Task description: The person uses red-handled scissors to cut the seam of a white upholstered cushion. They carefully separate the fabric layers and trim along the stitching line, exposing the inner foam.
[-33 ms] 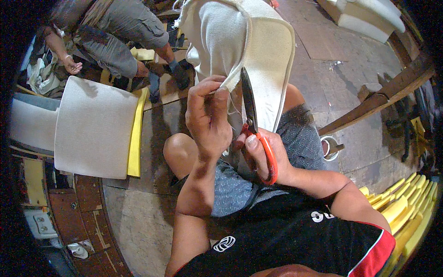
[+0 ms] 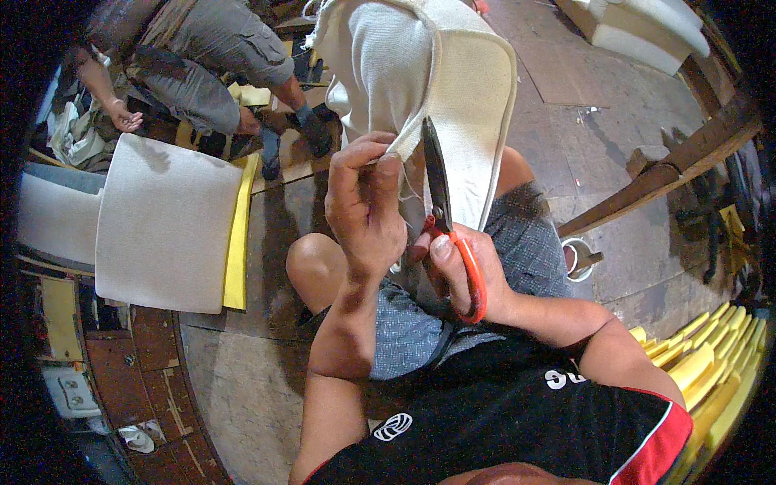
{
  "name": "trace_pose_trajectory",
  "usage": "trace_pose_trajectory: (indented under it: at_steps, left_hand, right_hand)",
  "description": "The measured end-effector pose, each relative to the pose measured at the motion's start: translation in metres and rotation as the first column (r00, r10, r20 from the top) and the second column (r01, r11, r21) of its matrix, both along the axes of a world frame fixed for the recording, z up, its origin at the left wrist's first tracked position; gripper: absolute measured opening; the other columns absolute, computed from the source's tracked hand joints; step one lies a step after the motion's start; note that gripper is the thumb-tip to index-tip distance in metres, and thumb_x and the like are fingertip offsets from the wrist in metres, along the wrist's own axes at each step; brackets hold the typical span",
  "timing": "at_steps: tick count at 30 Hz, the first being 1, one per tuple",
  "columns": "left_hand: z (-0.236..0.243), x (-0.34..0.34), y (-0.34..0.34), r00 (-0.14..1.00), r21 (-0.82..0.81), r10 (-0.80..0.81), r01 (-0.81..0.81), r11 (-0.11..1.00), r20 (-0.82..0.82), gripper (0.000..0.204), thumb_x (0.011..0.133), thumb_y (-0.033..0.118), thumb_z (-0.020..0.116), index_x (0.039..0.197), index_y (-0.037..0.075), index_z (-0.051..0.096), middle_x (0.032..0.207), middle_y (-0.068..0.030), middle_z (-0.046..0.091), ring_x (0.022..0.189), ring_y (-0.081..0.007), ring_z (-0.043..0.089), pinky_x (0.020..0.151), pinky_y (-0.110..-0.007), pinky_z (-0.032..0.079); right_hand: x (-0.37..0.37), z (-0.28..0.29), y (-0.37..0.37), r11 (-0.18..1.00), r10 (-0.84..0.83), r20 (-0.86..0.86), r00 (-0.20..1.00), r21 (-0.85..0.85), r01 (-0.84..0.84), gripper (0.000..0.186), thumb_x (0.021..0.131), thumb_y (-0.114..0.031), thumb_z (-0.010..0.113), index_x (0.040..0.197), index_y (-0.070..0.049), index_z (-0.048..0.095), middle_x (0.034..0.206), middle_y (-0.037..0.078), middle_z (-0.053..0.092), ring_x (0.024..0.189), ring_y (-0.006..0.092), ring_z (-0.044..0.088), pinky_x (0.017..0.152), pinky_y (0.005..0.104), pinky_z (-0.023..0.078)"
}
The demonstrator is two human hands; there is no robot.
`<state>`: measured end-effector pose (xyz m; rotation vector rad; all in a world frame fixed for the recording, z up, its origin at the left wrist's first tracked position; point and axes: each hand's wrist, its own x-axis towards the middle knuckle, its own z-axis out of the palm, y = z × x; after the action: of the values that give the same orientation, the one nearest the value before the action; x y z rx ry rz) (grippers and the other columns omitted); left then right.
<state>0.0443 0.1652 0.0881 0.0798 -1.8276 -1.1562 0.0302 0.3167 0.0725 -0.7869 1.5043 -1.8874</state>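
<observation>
A cream fabric cover [image 2: 473, 89] with a piped seam stretches over my lap and away from me. My left hand [image 2: 368, 194] pinches the edge of this fabric between thumb and fingers, beside the seam. In my right hand [image 2: 477, 271] are scissors [image 2: 437, 174] with orange handles and dark blades. The blades point away from me, next to the pinched edge, and look closed or nearly so. A thin loose thread [image 2: 410, 192] hangs between my left hand and the blades. Fingers of my right hand are partly hidden behind the handle.
Left of me lies a light grey padded panel [image 2: 162, 226] with yellow foam beneath. Another person [image 2: 218, 56] crouches at the far left. To the right are a small white bucket [image 2: 576, 260], a slanting wooden beam [image 2: 671, 170] and stacked yellow foam strips [image 2: 703, 364].
My hands, the scissors and the fabric stay in place. The other person's bare hand at the far left has dropped very slightly.
</observation>
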Motion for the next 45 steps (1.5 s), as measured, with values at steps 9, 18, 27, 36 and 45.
trace_pose_trajectory:
  at_steps: [9,18,27,36,45]
  left_hand:
    - [-0.006,-0.004,-0.005,0.998,-0.062,-0.008,0.004,0.998,-0.058,0.013,0.097,0.011,0.059,0.105,0.002,0.055,0.109,-0.0134,0.064,0.095,-0.0176,0.061,0.082,-0.029,0.049]
    - [0.005,0.002,0.002,0.99,-0.044,0.14,-0.139,0.989,0.014,0.015,0.099,0.015,0.057,0.105,0.001,0.055,0.104,-0.0103,0.064,0.094,-0.0151,0.06,0.083,-0.029,0.048]
    - [0.002,0.002,0.001,0.992,0.006,0.124,-0.124,0.992,0.024,0.018,0.099,0.017,0.056,0.107,0.002,0.054,0.103,-0.0103,0.064,0.093,-0.0159,0.06,0.084,-0.029,0.049]
    - [0.001,0.004,0.001,0.997,-0.016,0.07,-0.07,0.997,0.036,0.017,0.099,0.015,0.056,0.107,0.001,0.054,0.107,-0.0127,0.064,0.095,-0.0184,0.062,0.084,-0.031,0.05]
    - [0.002,0.004,0.004,0.994,-0.037,0.081,-0.078,0.996,0.067,0.015,0.097,0.014,0.059,0.106,0.002,0.056,0.108,-0.0129,0.065,0.093,-0.021,0.063,0.082,-0.031,0.05]
  right_hand:
    - [-0.003,0.006,0.0,1.0,0.026,0.068,0.997,-0.002,-0.026,0.04,0.101,-0.04,0.049,0.085,-0.004,0.059,0.059,-0.005,0.048,0.051,0.0036,0.042,0.045,0.0222,0.033]
    - [0.004,0.005,0.002,1.0,0.023,0.061,0.998,0.007,-0.023,0.055,0.096,-0.057,0.047,0.091,-0.004,0.059,0.059,-0.004,0.048,0.051,0.0042,0.043,0.045,0.022,0.033]
    - [-0.001,0.005,0.003,0.999,0.033,0.061,0.998,0.003,-0.033,0.041,0.101,-0.041,0.047,0.084,-0.005,0.057,0.062,-0.006,0.047,0.055,0.0039,0.041,0.048,0.0223,0.034]
    - [-0.007,0.017,0.0,0.996,0.036,0.055,0.998,-0.084,-0.031,0.037,0.103,-0.033,0.047,0.078,-0.007,0.053,0.062,-0.006,0.047,0.055,0.004,0.04,0.048,0.0231,0.033]
    - [-0.002,0.013,-0.001,0.998,0.035,0.186,0.982,-0.064,-0.023,0.039,0.101,-0.039,0.05,0.083,-0.005,0.057,0.061,-0.005,0.048,0.052,0.0048,0.042,0.046,0.0232,0.033]
